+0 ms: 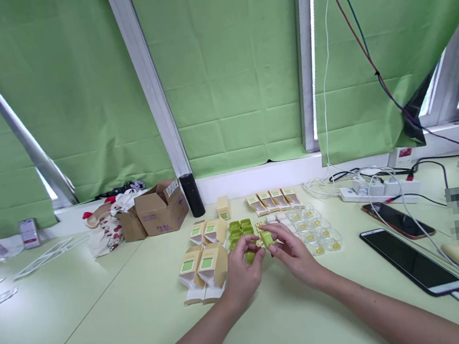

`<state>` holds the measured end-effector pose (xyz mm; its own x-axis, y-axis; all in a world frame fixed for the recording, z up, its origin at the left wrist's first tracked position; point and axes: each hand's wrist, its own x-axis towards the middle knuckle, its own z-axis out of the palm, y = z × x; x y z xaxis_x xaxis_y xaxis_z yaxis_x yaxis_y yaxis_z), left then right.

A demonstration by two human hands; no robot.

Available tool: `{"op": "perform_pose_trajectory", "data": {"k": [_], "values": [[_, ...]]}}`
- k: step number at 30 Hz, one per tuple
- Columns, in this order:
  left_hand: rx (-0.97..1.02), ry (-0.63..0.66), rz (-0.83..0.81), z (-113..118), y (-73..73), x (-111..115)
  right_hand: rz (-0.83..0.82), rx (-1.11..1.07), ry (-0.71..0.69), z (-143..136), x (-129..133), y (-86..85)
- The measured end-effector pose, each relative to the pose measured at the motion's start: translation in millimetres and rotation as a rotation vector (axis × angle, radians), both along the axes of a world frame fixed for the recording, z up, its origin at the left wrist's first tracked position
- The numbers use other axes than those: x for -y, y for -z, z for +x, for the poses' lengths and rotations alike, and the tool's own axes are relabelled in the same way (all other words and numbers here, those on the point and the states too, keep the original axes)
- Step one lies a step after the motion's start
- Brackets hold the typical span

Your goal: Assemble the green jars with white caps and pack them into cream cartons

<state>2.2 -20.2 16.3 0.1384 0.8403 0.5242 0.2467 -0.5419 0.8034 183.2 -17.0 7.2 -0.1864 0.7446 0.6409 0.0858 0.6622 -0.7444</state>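
Green and glossy, a small piece (267, 239) sits off the counter (107, 337), caught between the left hand (243, 269) and the right hand (296, 255). I have the fingers of both closed on it: the left thumb and forefinger pinch in from its left side, while the right forefinger curls over the top and the right thumb presses low on the right. Neither hand is nearer; both are touching. A paler bit shows at the left fingertips, and from here I cannot tell whether it belongs to the piece or is separate.

What I judge any move to turn on is that left-to-right line across the piece, with the two grips facing each other over it. Its long axis looks close to upright, leaning a little, though the fingers hide too much for me to be sure.

Relative to the fingers, then, the piece lies right between their tips, ahead of both palms. Just behind the left hand I see rows of green cups (235, 233); opened cartons (212, 262) stand to its left, and clear plastic cups (332, 244) spread beyond the right hand.
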Motion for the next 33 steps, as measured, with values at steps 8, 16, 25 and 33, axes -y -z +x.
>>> {"op": "perform_pose_trajectory", "data": {"k": [8,16,25,33], "values": [[-0.047,-0.080,0.052,-1,-5.6,-1,0.050,0.075,0.143,4,-7,9.8],[-0.076,-0.020,0.055,-1,-2.9,-4,0.185,0.173,0.175,2,-3,6.7],[-0.116,-0.051,0.081,-2,2.0,-8,0.296,0.222,0.208,5,-3,6.9],[-0.275,-0.105,0.291,-5,7.4,-8,0.563,0.301,0.420,7,-1,0.8]]}}
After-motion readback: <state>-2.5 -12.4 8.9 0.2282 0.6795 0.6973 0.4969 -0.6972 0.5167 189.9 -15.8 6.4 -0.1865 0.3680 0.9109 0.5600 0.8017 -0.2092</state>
